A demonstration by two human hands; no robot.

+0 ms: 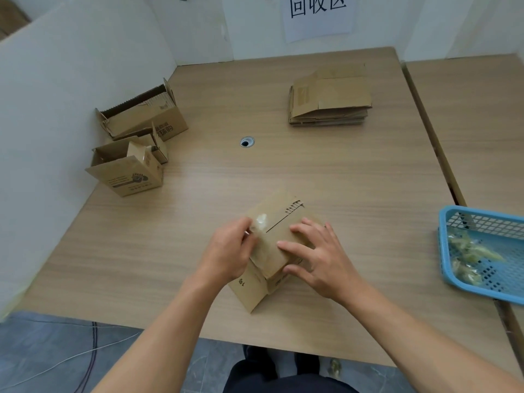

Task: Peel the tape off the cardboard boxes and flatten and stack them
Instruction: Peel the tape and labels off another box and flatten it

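Cardboard box [279, 245], small, brown corrugated; sits at the near centre of the wooden table [312, 171], between both hands, top flaps closed with the seam showing

Clear tape [259, 236]: strip running over the box's left edge, partly lifted and bunched at its upper end

Left hand [229, 251]: fingers closed in a pinch on the lifted end of the tape

Right hand [314, 256]: fingers spread flat, pressing on the box top, grasping nothing

Handling, judged: box light and fairly stiff, apt to slide or tip unless pinned from above; tape thin, sticky, likely to tear or strip paper if yanked. Best hold is the free bunched end, drawn low along the seam

Flattened stack [330, 97]: several boxes, far right of the table

Open boxes, two [141, 117] [127, 171]: left side by the white wall, not yet flattened

Blue basket [482, 251]: right edge, holding crumpled tape scraps [470, 251]

Progress, judged: mid-task, peeling step in hand
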